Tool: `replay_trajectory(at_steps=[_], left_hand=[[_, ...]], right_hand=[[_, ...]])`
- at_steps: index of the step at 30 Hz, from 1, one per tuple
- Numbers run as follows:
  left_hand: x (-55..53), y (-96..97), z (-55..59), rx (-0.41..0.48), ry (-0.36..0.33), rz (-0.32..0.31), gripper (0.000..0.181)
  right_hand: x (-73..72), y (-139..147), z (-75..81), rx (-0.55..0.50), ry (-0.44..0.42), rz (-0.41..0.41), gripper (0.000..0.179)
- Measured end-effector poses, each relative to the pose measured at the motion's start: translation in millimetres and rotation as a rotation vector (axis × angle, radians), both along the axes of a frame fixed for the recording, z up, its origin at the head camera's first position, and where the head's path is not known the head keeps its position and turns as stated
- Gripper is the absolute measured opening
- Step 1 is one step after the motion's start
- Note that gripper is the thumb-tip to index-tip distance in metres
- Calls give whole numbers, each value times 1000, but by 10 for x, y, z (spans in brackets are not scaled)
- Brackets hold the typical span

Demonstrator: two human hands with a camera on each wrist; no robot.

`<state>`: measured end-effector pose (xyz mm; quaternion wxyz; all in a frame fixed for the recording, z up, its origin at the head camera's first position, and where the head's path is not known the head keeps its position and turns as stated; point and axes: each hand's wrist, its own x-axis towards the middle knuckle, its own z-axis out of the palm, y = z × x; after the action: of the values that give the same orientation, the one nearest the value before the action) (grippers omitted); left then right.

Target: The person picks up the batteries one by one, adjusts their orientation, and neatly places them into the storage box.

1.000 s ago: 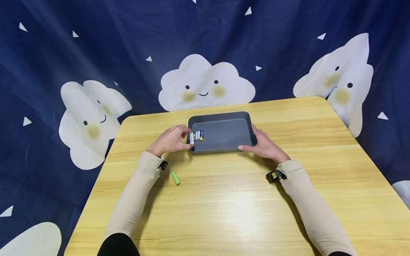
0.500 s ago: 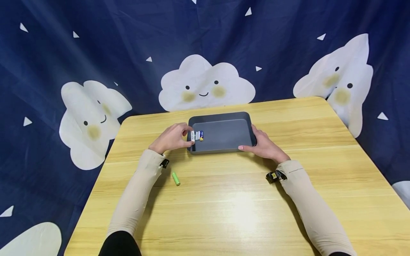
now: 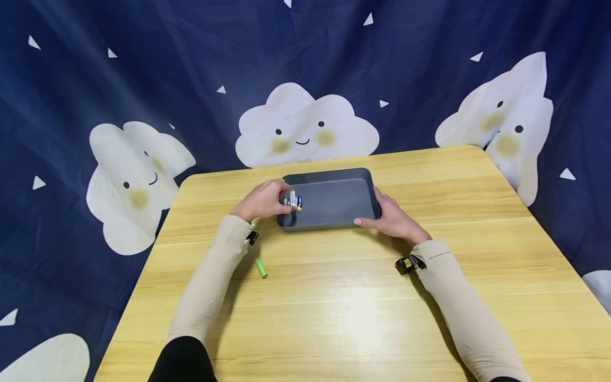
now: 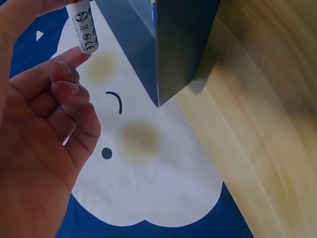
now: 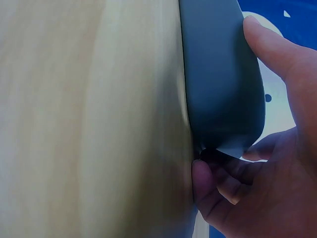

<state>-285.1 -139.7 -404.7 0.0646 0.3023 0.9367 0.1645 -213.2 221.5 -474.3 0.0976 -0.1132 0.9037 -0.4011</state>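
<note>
Between the thumb and fingers of my left hand (image 3: 264, 200) is a white battery (image 3: 293, 198), pinched over the left end of a dark grey tray (image 3: 336, 201). The left wrist view shows the printed white battery (image 4: 84, 29) upright, raised over the tray wall (image 4: 178, 49). Inside the tray, beside that hand, lies a dark blue battery (image 3: 299, 204), with another light battery partly hidden by the fingers. My right hand (image 3: 395, 217) grips the tray's front right corner, its thumb on the front wall and its fingers along the right side.
A green battery (image 3: 261, 268) lies on the wooden table (image 3: 305, 318), in front of the tray and near the left forearm. Behind the table hangs a dark blue curtain (image 3: 334, 48) with white clouds. Each wrist carries a small black camera.
My left hand has moved slightly right and further over the tray with the white battery, now covering part of the batteries there. The right hand and tray stay put.
</note>
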Motion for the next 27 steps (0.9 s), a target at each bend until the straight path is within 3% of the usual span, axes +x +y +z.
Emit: replay_trajectory(at_steps=[15, 27], left_hand=[[-227, 197, -186, -73, -69, -20, 47], [-253, 282, -308, -110, -58, -61, 43]], right_hand=[[12, -10, 7, -16, 14, -4, 120], [18, 1, 24, -12, -6, -8, 121]])
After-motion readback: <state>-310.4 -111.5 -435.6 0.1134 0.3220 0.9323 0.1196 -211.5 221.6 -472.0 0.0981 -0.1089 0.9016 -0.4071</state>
